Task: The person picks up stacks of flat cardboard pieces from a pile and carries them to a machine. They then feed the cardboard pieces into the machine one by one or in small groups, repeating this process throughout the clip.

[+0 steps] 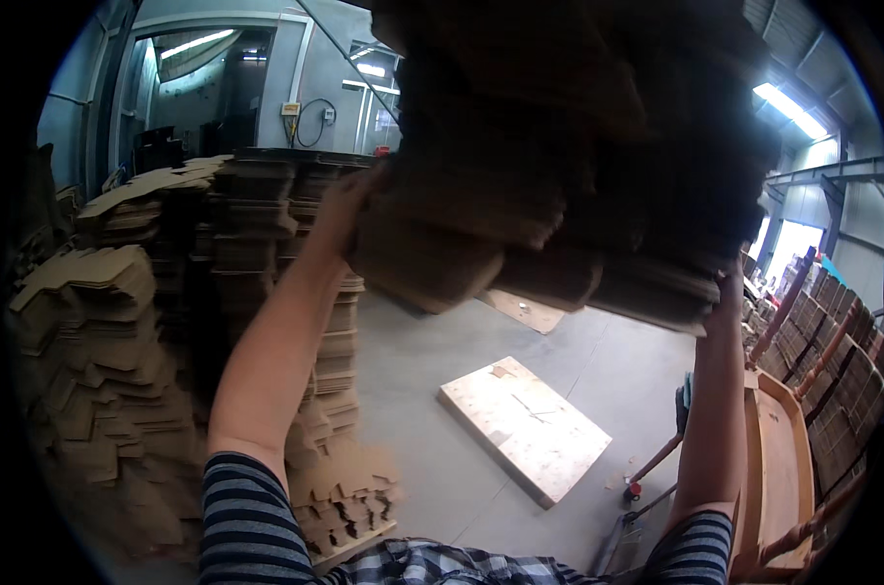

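A thick bundle of flat, die-cut cardboard sheets (559,195) is raised in front of me and fills the upper middle of the head view. Its underside is dark, with uneven layers showing at the lower edge. My left hand (366,185) grips the bundle's left side, fingers partly hidden by the cardboard. On the opposite side, my right hand (728,285) supports the lower right edge; its fingers are mostly out of sight behind the sheets. Both arms are stretched forward and up.
Tall cardboard stacks (91,361) crowd the left, one on a wooden pallet (359,548). A pale wooden platform (525,419) lies on the grey floor (403,361) ahead. At right stand an orange-brown tray-like frame (778,439) and bound brown bundles (842,390).
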The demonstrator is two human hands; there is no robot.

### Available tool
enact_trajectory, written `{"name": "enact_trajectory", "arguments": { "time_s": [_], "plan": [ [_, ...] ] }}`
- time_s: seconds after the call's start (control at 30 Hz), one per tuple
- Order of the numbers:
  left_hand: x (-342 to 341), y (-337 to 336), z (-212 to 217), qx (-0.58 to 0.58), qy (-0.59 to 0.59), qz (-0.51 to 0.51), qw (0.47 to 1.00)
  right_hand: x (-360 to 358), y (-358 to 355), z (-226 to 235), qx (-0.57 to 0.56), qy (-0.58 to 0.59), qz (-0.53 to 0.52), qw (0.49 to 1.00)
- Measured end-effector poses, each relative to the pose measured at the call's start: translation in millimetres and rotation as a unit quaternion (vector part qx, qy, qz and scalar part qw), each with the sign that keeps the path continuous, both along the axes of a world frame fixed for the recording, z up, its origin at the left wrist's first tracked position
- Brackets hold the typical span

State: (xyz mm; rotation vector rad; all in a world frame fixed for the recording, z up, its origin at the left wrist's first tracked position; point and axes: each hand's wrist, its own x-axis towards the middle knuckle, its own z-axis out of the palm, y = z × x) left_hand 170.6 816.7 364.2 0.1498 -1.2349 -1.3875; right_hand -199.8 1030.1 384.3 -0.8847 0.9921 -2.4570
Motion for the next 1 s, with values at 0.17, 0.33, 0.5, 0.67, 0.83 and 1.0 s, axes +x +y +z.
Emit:
{"name": "enact_trajectory", "arguments": {
  "time_s": [0.17,0.33,0.5,0.67,0.83,1.0],
  "plan": [
    [-73,-13,-28,-0.008,-0.026,0.003,1.0,-61,-7,-38,-0.06,0.037,0.043,0.997],
    [-137,-66,-65,-0.03,-0.052,0.086,0.995,-111,-40,-76,-0.082,0.05,0.052,0.994],
    [-193,-117,-92,-0.023,-0.111,0.095,0.989,-165,-71,-105,-0.09,0.088,0.007,0.992],
    [-248,-169,-117,-0.002,-0.069,0.043,0.997,-215,-127,-135,-0.086,0.104,-0.016,0.991],
    [-274,-225,-136,0.0,-0.068,0.031,0.997,-218,-204,-154,-0.127,0.014,0.066,0.99],
    [-295,-274,-171,-0.011,-0.088,0.115,0.989,-275,-276,-193,-0.043,0.082,-0.047,0.995]
  ]
}}
